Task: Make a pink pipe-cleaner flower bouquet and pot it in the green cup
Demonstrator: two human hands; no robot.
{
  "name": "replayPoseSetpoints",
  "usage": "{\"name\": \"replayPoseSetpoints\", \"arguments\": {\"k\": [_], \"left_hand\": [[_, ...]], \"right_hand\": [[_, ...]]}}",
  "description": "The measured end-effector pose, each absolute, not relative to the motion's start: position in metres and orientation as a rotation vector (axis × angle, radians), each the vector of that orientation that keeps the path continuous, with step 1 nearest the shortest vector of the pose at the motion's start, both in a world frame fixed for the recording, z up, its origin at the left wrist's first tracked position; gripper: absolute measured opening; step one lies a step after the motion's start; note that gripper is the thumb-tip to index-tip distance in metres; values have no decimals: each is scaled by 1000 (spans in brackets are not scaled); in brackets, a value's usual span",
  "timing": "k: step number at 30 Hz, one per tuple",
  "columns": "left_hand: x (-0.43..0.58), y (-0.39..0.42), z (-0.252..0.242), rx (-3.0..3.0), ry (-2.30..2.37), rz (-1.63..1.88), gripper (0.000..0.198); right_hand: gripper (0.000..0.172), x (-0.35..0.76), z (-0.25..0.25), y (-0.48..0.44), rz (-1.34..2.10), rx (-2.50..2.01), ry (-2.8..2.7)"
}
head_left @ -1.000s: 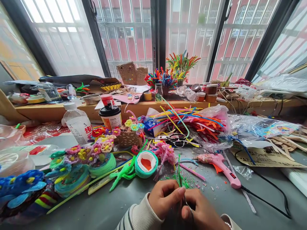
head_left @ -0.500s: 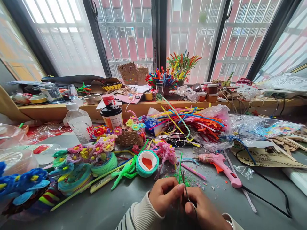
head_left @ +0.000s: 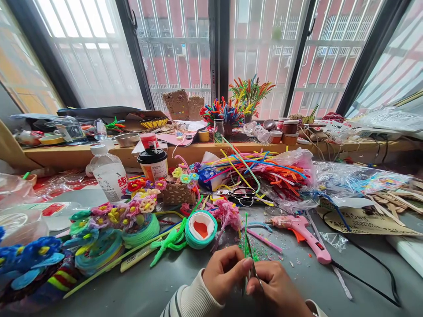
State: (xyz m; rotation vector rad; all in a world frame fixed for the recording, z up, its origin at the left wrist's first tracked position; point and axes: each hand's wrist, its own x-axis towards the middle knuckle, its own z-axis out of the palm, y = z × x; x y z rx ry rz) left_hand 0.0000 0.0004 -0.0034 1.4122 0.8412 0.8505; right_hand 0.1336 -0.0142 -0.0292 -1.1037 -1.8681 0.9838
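Head view, cluttered grey surface (head_left: 148, 286) under a window.

- Left hand (head_left: 226, 273), low centre, striped sleeve (head_left: 191, 299) behind it. Thumb and forefinger are pressed together on the lower end of a green pipe cleaner (head_left: 246, 224). It stands nearly upright out of the pinch, its tip above the knuckles.
- Right hand (head_left: 279, 290) is touching the left, fingers closed round a thin metal tool (head_left: 250, 255). The dark tips lie alongside the green stem just above the pinch. Small snips or tweezers, cannot tell which; also cannot tell if the tips are parted.
- Green fuzz scraps (head_left: 256, 254) are scattered on the surface just beyond the hands.
- Near the hands: pink glue gun (head_left: 302, 230) to the right, cord trailing off toward the edge. Teal-wound roll (head_left: 201, 226) with a white and orange centre to the left. Black-handled scissors (head_left: 243, 197) further back, in front of a bag of pipe cleaners (head_left: 284, 176).

Judgement: the work in hand looks like trimming or nipping the stem close to the pinch; the loose green fuzz fits that. A next move with the tool calls for a firm left pinch so the stem does not twist. The tips need to be set square across the wire and clear of the left thumb.
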Motion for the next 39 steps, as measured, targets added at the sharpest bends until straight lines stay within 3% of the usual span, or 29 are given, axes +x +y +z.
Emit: {"name": "replayPoseSetpoints", "arguments": {"k": [13, 20, 29, 39], "left_hand": [[0, 1, 0, 1314, 800, 892, 36], [1, 1, 0, 1312, 755, 891, 36], [0, 2, 1, 1341, 787, 855, 42], [-1, 2, -4, 1297, 805, 895, 37]], "right_hand": [[63, 130, -14, -19, 1164, -1113, -1897], [67, 131, -22, -15, 1015, -1131, -1897], [60, 132, -29, -12, 904, -1102, -1856], [63, 130, -35, -11, 986, -1015, -1897]]}}
